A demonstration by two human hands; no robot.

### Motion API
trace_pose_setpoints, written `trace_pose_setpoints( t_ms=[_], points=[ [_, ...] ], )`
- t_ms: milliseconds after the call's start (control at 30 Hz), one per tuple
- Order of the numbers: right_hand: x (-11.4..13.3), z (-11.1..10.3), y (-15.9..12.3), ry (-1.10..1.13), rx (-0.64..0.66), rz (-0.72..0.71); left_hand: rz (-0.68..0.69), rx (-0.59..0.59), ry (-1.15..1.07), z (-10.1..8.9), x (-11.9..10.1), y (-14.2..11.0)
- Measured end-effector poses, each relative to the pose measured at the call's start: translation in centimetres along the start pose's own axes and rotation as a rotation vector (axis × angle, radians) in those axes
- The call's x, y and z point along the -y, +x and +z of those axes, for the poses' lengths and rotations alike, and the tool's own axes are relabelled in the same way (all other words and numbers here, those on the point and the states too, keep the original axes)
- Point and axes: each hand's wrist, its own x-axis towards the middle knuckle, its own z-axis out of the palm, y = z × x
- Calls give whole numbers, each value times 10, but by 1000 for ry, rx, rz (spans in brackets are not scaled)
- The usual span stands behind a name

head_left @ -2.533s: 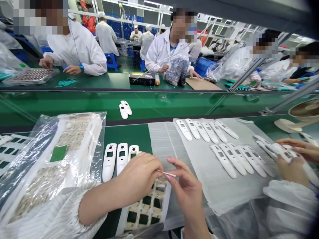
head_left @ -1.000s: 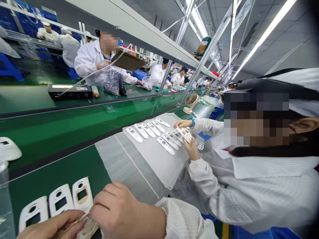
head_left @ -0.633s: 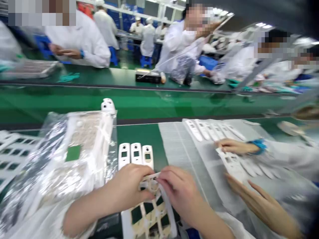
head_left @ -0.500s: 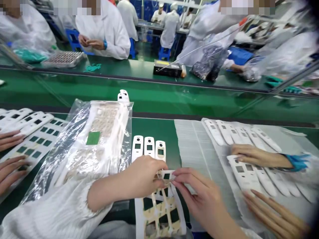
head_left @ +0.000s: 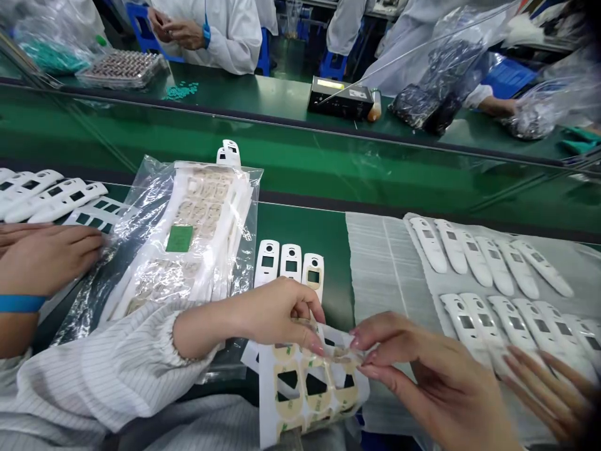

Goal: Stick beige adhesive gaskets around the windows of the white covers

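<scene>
My left hand point(head_left: 277, 313) grips the top of a sticker sheet point(head_left: 268, 401), thumb in front and fingers behind. The sheet is white with rows of beige adhesive frames around cut-out windows, and it bends toward me. At its upper right corner my right hand point(head_left: 422, 369) pinches the edge of a sticker with thumb and forefinger; how far it is peeled I cannot tell. Just beyond my left hand lie three white handset covers point(head_left: 267, 266) in a row, the rightmost bearing a beige frame around its window. My left hand partly hides their lower ends.
A clear plastic bag point(head_left: 153, 207) of sticker sheets lies to the left, with a green square on top. More covers point(head_left: 493, 266) lie on foam sheeting point(head_left: 375, 269) at right. Co-workers' hands point(head_left: 47, 257) are at both sides. A glass-like barrier runs behind the bench.
The view has tipped downward. The sheet has lifted and curled in my hands, and my right hand has moved slightly right. The left neighbour's hands have shifted; one right neighbour's hand has left view.
</scene>
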Motion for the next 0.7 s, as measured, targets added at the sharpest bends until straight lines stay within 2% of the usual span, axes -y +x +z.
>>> trace_pose_setpoints(
  t_ms=[200, 300, 400, 533, 700],
  points=[
    [5, -12, 13, -43, -2, -17, -78, 3, -104, -1, 11, -5],
    [-18, -8, 27, -85, -115, 60, -56, -38, 4, 2, 10, -11],
    [-55, 11, 47, -166, -185, 199, 61, -16, 213, 9, 7, -12],
    [-89, 38, 67, -254, -110, 336, 150, 39, 402, 16, 13, -7],
    [-95, 45, 71, -234, -57, 366, 197, 6, 414, 16, 25, -5]
  ],
)
